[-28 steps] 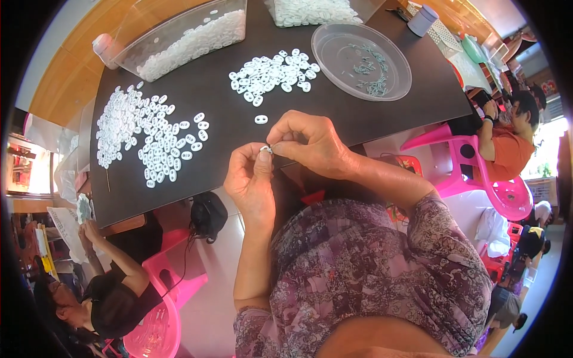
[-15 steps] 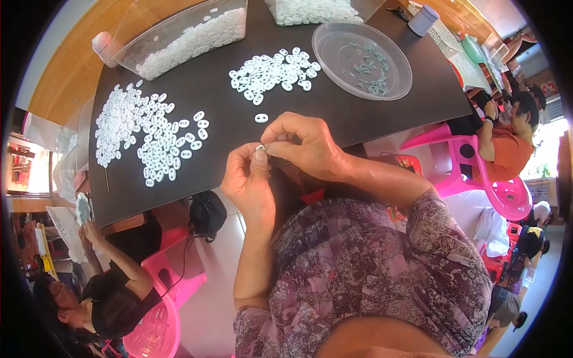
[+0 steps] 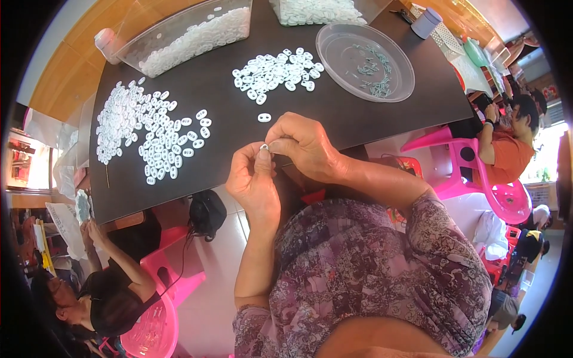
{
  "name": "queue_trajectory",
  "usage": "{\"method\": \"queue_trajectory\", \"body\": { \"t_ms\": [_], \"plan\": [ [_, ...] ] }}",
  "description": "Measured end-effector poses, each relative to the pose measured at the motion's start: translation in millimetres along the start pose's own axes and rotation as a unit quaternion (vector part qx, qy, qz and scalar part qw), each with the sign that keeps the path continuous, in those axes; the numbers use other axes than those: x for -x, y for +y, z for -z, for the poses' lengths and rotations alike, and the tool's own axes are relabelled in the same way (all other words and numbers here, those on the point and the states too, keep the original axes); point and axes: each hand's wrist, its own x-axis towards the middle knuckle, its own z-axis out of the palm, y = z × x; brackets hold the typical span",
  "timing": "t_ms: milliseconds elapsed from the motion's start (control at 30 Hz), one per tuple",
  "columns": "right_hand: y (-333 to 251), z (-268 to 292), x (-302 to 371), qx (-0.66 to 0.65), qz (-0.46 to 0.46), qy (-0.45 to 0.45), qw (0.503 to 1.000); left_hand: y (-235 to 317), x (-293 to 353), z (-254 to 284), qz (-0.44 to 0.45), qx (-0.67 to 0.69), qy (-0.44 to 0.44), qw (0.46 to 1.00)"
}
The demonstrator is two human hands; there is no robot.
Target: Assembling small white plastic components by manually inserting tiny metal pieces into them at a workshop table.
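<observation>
Between thumb and forefinger, my left hand (image 3: pixel 255 182) pinches a small white oval piece (image 3: pixel 264 147) near the table's front edge. My right hand (image 3: pixel 307 146) meets it there, its thumb and fingertips pressed together against the piece; whatever they pinch is too small to make out. Just beyond, a single white oval piece with two dark holes (image 3: pixel 264 117) lies on the dark table (image 3: pixel 221 140). Farther back is a loose pile of such pieces (image 3: pixel 271 74). A clear round lid (image 3: pixel 334 68) at the back right holds scattered small green slivers.
More white pieces (image 3: pixel 170 143) spread over the table's left side. Clear bins (image 3: pixel 155 45) of them stand along the back. A grey-capped container (image 3: pixel 426 22) is at the far right. One person (image 3: pixel 119 280) works at the left, another (image 3: pixel 507 143) sits at the right near pink chairs (image 3: pixel 450 158).
Both hands stay together at the white piece, with only a slight shift of the fingers. The whole view has moved a little.
</observation>
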Motion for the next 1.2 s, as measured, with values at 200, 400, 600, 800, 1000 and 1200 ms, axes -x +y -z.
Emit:
{"method": "queue_trajectory", "body": {
  "t_ms": [200, 400, 600, 800, 1000, 1200],
  "plan": [
    [6.7, -3.4, 1.6, 0.012, -0.004, -0.024, 1.0, -1.7, -3.4, 3.4, 0.007, -0.015, 0.015, 1.0],
    [22.7, 14.6, -23.1, 0.166, 0.056, 0.008, 0.984, 4.9, -12.0, 10.0, 0.051, 0.038, 0.033, 0.997],
    [47.6, 1.8, -31.6, 0.312, 0.168, 0.019, 0.935, 4.7, -14.1, 11.5, 0.036, 0.043, 0.042, 0.998],
    [44.1, -0.1, -32.8, 0.312, 0.19, 0.009, 0.931, 5.0, -13.6, 12.6, 0.036, 0.027, 0.038, 0.998],
    [22.0, 10.9, -24.3, 0.082, -0.016, -0.055, 0.995, 6.3, -12.7, 13.0, 0.042, 0.037, 0.042, 0.998],
    [18.1, 19.8, -23.1, -0.154, -0.15, -0.109, 0.971, 12.0, -10.9, 8.0, 0.071, 0.071, 0.036, 0.994]
  ]
}}
